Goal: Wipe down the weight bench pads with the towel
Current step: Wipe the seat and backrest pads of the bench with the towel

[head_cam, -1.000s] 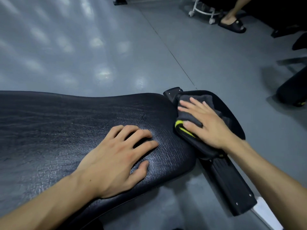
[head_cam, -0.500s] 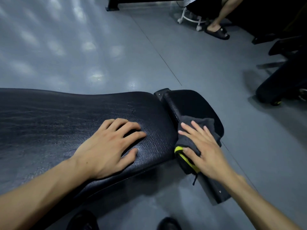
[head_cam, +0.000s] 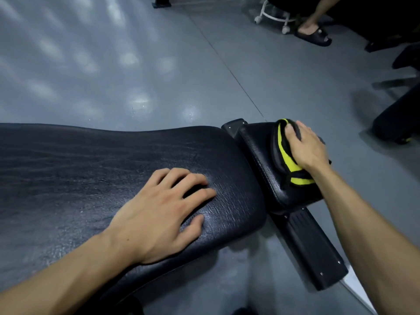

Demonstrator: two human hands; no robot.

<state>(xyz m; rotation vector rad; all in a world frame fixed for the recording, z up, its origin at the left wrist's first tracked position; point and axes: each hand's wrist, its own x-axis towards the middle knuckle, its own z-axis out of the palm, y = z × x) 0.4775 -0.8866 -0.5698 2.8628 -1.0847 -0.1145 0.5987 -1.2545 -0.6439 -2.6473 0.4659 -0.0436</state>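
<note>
The towel [head_cam: 286,155], dark with a yellow-green side, is lying bunched on the far end of the small seat pad [head_cam: 261,160], the right hand [head_cam: 305,147] gripping it with curled fingers. The left hand [head_cam: 159,214] is resting flat and spread on the long back pad [head_cam: 91,167] near its right edge. The cloth is looking soft, light and floppy; gathering the bunch under the palm should be controlling it best.

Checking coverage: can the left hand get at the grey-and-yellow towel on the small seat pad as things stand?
Probably yes. The left hand rests flat and free on the long black textured back pad; nothing lies between. But the right hand covers the grey-and-yellow towel on the small black seat pad.
</note>
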